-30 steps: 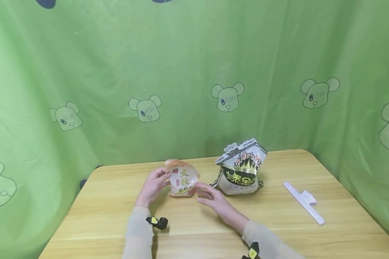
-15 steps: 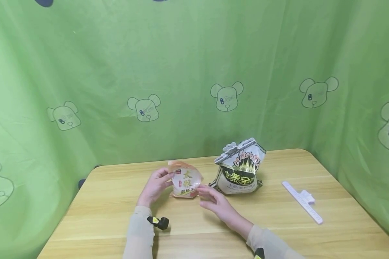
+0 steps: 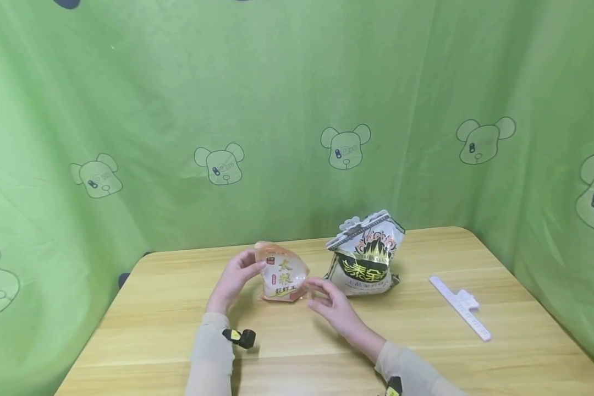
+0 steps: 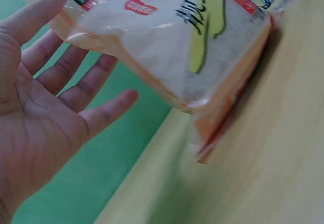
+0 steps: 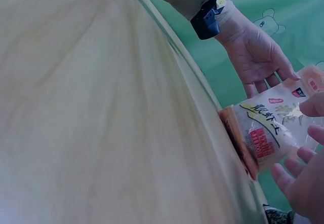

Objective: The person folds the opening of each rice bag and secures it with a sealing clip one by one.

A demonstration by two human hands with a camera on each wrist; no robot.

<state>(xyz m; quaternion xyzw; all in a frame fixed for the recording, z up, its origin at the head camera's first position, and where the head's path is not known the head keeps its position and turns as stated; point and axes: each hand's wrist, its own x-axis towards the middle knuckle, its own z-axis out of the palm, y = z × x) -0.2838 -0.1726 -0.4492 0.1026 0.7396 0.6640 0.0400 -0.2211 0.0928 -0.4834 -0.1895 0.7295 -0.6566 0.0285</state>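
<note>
A small clear and orange plastic bag of rice (image 3: pixel 281 276) stands upright on the table, its orange top edge leaning left. My left hand (image 3: pixel 231 279) holds its upper left edge, thumb on the printed front and fingers behind. In the left wrist view, the lower fingers of that hand (image 4: pixel 50 105) spread free of the bag (image 4: pixel 157 41). My right hand (image 3: pixel 337 311) is at the lower right side, fingertips right at the bag's edge. The right wrist view shows this hand (image 5: pixel 306 186) with its fingers apart beside the bag (image 5: pixel 266 127).
Right of the hands stands a larger black and white rice bag (image 3: pixel 366 275) with a long clip (image 3: pixel 358 231) across its folded top. Farther right, a white sealing clip (image 3: pixel 461 308) lies on the wooden table (image 3: pixel 178 286). Green curtains (image 3: pixel 277 82) enclose the back and sides.
Compared with a second ago, the small rice bag has shifted slightly right and turned a little, with the left hand still on its edge. My right hand has edged right too.
</note>
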